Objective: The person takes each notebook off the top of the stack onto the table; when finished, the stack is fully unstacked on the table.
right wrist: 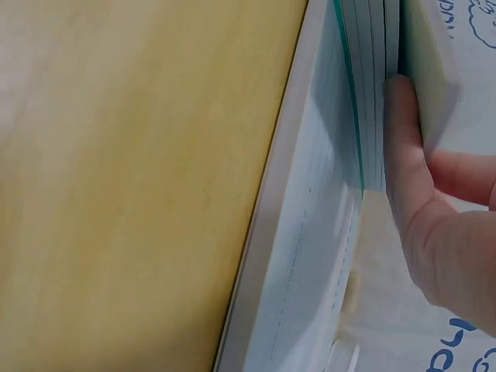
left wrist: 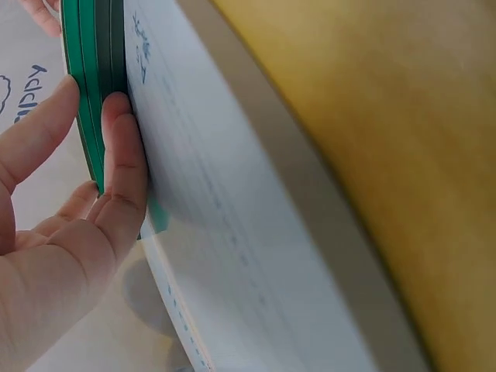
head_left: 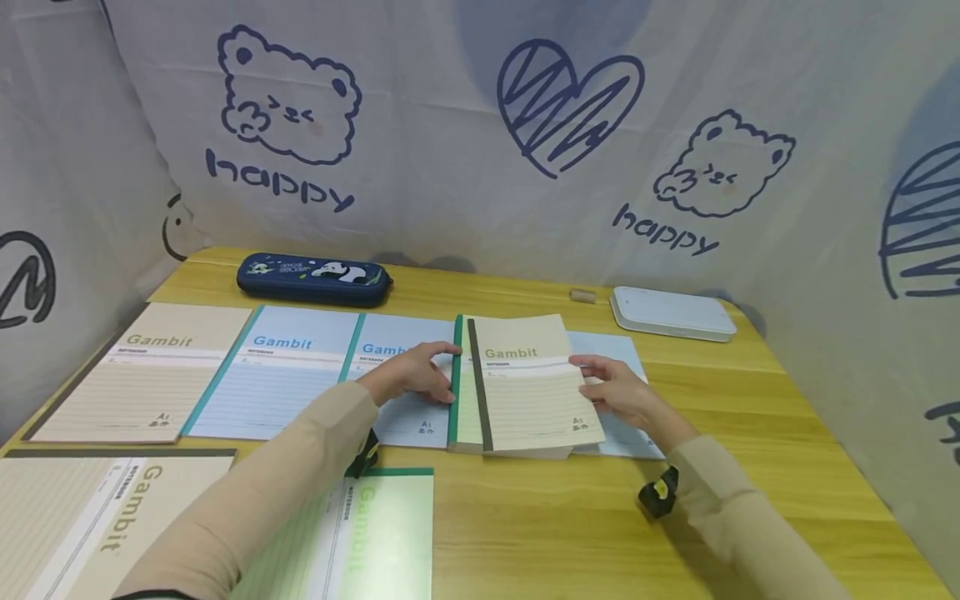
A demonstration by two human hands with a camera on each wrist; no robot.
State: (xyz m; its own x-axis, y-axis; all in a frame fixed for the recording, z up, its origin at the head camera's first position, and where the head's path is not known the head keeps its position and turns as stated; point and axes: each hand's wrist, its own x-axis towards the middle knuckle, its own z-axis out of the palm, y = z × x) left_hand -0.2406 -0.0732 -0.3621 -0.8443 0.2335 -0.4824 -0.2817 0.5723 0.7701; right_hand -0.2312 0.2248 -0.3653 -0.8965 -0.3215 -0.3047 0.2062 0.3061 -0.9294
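My left hand point(head_left: 417, 373) grips the green spine edge of a small stack of notebooks point(head_left: 468, 417). In the left wrist view, several spines point(left wrist: 91, 101) lie between its thumb and fingers. On top of this stack sits a beige Gambit notebook point(head_left: 532, 396) with a dark spine, shifted right of the green spine. My right hand point(head_left: 618, 390) pinches the beige notebook's right edge; the right wrist view shows a finger in the gap between it and the pages below. Underneath the stack, a blue notebook point(head_left: 626, 433) shows at the right.
Left of the stack lie two blue notebooks point(head_left: 273, 375) and a beige one point(head_left: 142, 375). Nearer are a beige notebook point(head_left: 52, 517) and a green one point(head_left: 393, 533), both turned sideways. A panda pencil case point(head_left: 311, 281), small brown piece point(head_left: 582, 296) and white case point(head_left: 672, 313) stand behind.
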